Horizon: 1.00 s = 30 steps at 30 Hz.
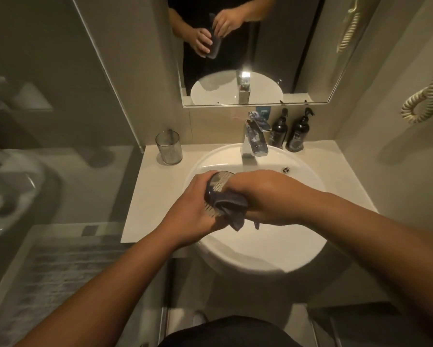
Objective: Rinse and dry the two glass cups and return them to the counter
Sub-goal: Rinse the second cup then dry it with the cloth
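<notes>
Over the round white basin (pixel 298 186), both hands work on one ribbed glass cup (pixel 216 191). The left hand (pixel 193 211) curls around the cup's side from the basin's left, gripping it so it lies tilted, its base pointing toward the tap (pixel 254 144) at the back of the basin. The right hand (pixel 263 196) comes in from the basin's right, its fingers closed on a dark grey cloth (pixel 231 209). The cloth wraps the near end of the cup, and a corner of it hangs down over the bowl of the basin.

The second glass cup (pixel 168 147) stands upright on the pale bench (pixel 158 196), to the back left of the basin, well apart from the hands and next to the wall corner.

Two dark pump bottles (pixel 288 134) stand side by side on the bench just right of the tap. Above the basin hangs a mirror (pixel 310 46), which reflects the hands, the cloth and the tap. To the right of the mirror, a coiled cream cord (pixel 423 96) hangs on the wall.
</notes>
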Each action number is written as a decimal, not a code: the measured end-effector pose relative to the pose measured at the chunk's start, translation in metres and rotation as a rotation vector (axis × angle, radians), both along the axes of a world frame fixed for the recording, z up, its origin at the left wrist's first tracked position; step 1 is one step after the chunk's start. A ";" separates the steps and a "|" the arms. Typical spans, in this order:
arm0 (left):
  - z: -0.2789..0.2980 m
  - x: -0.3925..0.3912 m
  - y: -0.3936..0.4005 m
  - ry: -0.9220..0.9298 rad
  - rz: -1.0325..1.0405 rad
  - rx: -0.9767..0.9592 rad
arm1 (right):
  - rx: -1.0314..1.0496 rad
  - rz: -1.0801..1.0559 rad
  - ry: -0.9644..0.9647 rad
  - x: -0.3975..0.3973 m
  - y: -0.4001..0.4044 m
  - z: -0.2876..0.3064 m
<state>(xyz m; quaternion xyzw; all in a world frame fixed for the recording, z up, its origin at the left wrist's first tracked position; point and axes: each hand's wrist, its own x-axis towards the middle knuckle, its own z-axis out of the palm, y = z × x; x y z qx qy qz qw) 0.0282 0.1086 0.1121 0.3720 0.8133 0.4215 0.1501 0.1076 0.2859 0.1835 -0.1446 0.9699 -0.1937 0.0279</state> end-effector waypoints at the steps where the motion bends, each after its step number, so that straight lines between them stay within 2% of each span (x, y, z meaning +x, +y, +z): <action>1: 0.005 -0.003 -0.001 0.034 -0.035 -0.023 | 0.022 0.029 -0.033 -0.004 -0.004 0.001; 4: 0.017 -0.011 -0.005 0.132 -0.123 -0.064 | 0.004 0.080 -0.192 -0.013 -0.009 0.007; 7: 0.029 -0.023 -0.008 0.141 -0.134 -0.077 | -0.011 0.074 -0.317 -0.018 -0.010 0.009; 12: 0.044 -0.044 -0.005 0.128 -0.165 -0.093 | 0.033 0.007 -0.099 -0.032 -0.016 0.002; 16: 0.048 -0.061 -0.006 0.093 -0.278 -0.138 | -0.102 -0.063 -0.123 -0.032 -0.012 0.003; 18: 0.045 -0.072 -0.009 -0.033 -0.253 -0.073 | -0.170 -0.108 -0.149 -0.030 -0.006 0.004; 21: 0.037 -0.074 -0.006 -0.418 -0.040 0.210 | -0.291 -0.197 -0.134 -0.024 0.000 0.007; 24: 0.031 -0.067 0.010 -0.968 0.059 0.302 | -0.055 -0.157 0.023 -0.023 -0.002 0.008; 25: 0.029 -0.065 0.016 -1.098 0.066 0.311 | -0.038 -0.156 0.040 -0.023 -0.003 0.009; 27: 0.031 -0.064 0.026 -1.217 0.115 0.345 | -0.014 -0.134 0.049 -0.020 -0.005 0.012; 30: 0.040 -0.061 0.038 -1.125 0.225 0.399 | 0.073 -0.091 0.071 -0.018 -0.004 0.018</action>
